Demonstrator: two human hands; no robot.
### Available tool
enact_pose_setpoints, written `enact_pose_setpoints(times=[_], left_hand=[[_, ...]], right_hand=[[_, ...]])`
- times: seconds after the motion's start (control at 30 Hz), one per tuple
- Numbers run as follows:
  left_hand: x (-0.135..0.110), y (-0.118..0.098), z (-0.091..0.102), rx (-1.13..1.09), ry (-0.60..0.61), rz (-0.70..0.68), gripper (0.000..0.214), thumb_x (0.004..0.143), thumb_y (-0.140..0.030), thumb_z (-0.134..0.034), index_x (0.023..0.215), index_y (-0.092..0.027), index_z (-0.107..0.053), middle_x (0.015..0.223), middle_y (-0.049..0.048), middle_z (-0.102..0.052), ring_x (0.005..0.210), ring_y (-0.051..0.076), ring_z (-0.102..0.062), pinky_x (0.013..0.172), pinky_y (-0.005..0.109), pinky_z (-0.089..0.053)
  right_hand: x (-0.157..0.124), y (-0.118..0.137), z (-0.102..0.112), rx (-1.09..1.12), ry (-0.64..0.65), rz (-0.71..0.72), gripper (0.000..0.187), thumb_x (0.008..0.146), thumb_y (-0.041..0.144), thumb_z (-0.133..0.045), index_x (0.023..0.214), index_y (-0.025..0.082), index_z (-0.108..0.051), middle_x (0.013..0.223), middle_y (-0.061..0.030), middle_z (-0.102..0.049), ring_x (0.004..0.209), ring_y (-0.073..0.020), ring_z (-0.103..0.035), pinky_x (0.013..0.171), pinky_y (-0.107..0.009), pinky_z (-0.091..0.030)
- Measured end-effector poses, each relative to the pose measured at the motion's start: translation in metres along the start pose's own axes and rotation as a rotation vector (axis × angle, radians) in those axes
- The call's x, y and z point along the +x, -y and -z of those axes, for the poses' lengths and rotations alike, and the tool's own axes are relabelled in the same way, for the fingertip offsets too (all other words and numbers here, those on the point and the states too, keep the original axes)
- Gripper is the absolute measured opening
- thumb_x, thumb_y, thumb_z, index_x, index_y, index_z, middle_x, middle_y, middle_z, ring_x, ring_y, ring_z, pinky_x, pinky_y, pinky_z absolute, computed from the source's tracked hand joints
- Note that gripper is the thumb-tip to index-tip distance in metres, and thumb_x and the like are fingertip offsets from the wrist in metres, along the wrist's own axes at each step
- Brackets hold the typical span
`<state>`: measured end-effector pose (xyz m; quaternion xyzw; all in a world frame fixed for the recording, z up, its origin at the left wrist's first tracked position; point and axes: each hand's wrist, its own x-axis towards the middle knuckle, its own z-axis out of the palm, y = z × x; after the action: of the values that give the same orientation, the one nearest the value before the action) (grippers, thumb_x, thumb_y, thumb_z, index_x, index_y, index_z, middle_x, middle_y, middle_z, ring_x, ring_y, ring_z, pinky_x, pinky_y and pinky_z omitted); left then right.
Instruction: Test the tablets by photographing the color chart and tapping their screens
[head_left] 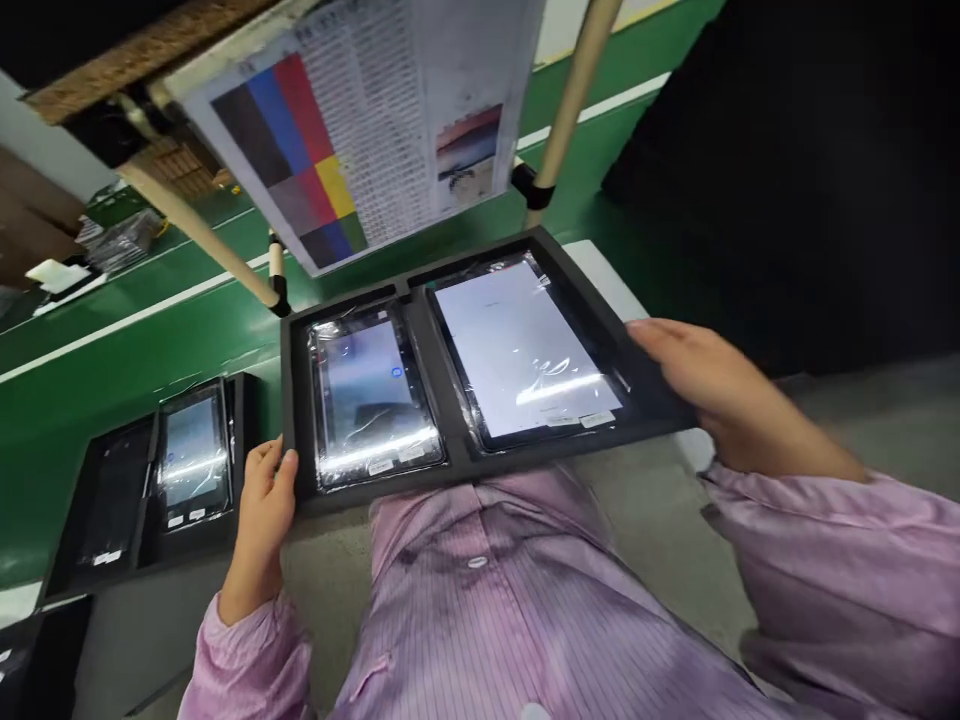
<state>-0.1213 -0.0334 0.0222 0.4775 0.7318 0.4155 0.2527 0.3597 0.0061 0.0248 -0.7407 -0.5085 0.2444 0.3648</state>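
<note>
A black foam tray (459,465) is held in front of my body, gripped at both ends. My left hand (268,492) is closed on its left edge, with the thumb over the rim. At the opposite end, my right hand (694,368) clasps the right edge, its fingers partly hidden beneath. Two tablets in clear film lie in separate compartments. The left tablet (367,390) shows a bluish screen with a small round blue icon. On the right tablet (517,345) the screen is lit almost white. Small white labels sit along the lower edges of both.
Another black tray (142,545) with two wrapped tablets rests at the lower left. Beyond my tray hangs a printed sheet (375,130) with colour blocks, between beige pipe posts (570,110). Dark fabric (795,180) fills the right side. The floor (217,300) is green with white lines.
</note>
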Motion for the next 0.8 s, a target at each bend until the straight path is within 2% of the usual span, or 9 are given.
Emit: enact_pose_setpoints(times=[0.07,0.1,0.17,0.23,0.3,0.37,0.43,0.57,0.8], left_hand=[[0.007,0.007,0.000,0.062,0.045,-0.020,0.042,0.081,-0.051,-0.069,0.110,-0.021,-0.073,0.124,0.0083,-0.064,0.129,0.026,-0.055,0.120,0.041,-0.032],[0.006,0.007,0.001,0.057,0.068,0.017,0.045,0.083,-0.051,-0.067,0.117,-0.022,-0.071,0.129,0.0088,-0.064,0.132,0.026,-0.053,0.121,0.041,-0.032],[0.000,0.002,-0.001,0.038,0.081,0.127,0.051,0.085,-0.050,-0.067,0.129,-0.023,-0.066,0.136,0.0093,-0.063,0.137,0.027,-0.051,0.121,0.042,-0.031],[-0.009,-0.008,-0.005,0.044,0.040,0.206,0.058,0.086,-0.051,-0.067,0.138,-0.025,-0.060,0.143,0.0087,-0.060,0.140,0.028,-0.048,0.122,0.043,-0.032],[-0.017,-0.019,-0.012,0.065,0.004,0.246,0.061,0.088,-0.052,-0.066,0.143,-0.027,-0.055,0.146,0.0079,-0.058,0.138,0.028,-0.051,0.119,0.044,-0.037],[-0.022,-0.027,-0.017,0.055,-0.009,0.278,0.063,0.090,-0.051,-0.064,0.147,-0.027,-0.052,0.144,0.0078,-0.060,0.132,0.028,-0.057,0.112,0.042,-0.046],[-0.024,-0.030,-0.020,0.029,-0.033,0.302,0.065,0.089,-0.050,-0.066,0.148,-0.028,-0.051,0.143,0.0074,-0.061,0.127,0.027,-0.061,0.107,0.039,-0.051],[-0.026,-0.029,-0.021,0.005,-0.085,0.337,0.067,0.085,-0.052,-0.071,0.146,-0.031,-0.053,0.150,0.0043,-0.055,0.130,0.027,-0.059,0.107,0.037,-0.051],[-0.025,-0.034,-0.024,-0.005,-0.073,0.382,0.059,0.084,-0.051,-0.069,0.140,-0.033,-0.058,0.129,0.0028,-0.069,0.119,0.027,-0.064,0.101,0.038,-0.054]], right_hand=[[-0.006,-0.004,-0.003,-0.028,-0.107,-0.020,0.047,0.091,0.050,-0.052,0.104,0.010,-0.072,0.085,-0.0140,-0.066,0.073,-0.0207,-0.062,0.068,-0.034,-0.049],[-0.011,-0.003,-0.002,-0.063,-0.181,0.054,0.043,0.089,0.048,-0.057,0.107,0.012,-0.072,0.089,-0.0131,-0.066,0.078,-0.0204,-0.061,0.074,-0.035,-0.048],[-0.026,0.002,0.001,-0.151,-0.242,0.385,0.034,0.092,0.045,-0.059,0.108,0.019,-0.074,0.098,-0.0105,-0.065,0.090,-0.0206,-0.058,0.083,-0.038,-0.044],[-0.042,0.012,0.003,-0.221,-0.104,0.778,0.028,0.100,0.041,-0.053,0.105,0.026,-0.076,0.111,-0.0077,-0.063,0.105,-0.0229,-0.056,0.090,-0.041,-0.039],[-0.055,0.024,0.001,-0.249,0.091,0.959,0.031,0.104,0.038,-0.046,0.105,0.030,-0.076,0.127,-0.0040,-0.059,0.123,-0.0268,-0.050,0.094,-0.045,-0.036],[-0.063,0.032,-0.002,-0.268,0.164,0.987,0.031,0.105,0.039,-0.045,0.106,0.030,-0.075,0.133,-0.0019,-0.056,0.131,-0.0291,-0.045,0.096,-0.047,-0.035],[-0.064,0.034,-0.006,-0.274,0.130,0.997,0.030,0.104,0.039,-0.046,0.104,0.028,-0.074,0.130,-0.0019,-0.059,0.129,-0.0289,-0.046,0.095,-0.047,-0.036],[-0.060,0.026,-0.006,-0.240,0.021,0.971,0.020,0.101,0.030,-0.051,0.103,0.027,-0.072,0.122,-0.0032,-0.063,0.122,-0.0290,-0.052,0.092,-0.047,-0.037],[-0.063,0.017,0.000,-0.272,0.017,0.944,0.019,0.094,0.018,-0.055,0.104,0.023,-0.070,0.123,-0.0047,-0.061,0.118,-0.0287,-0.054,0.084,-0.046,-0.046]])
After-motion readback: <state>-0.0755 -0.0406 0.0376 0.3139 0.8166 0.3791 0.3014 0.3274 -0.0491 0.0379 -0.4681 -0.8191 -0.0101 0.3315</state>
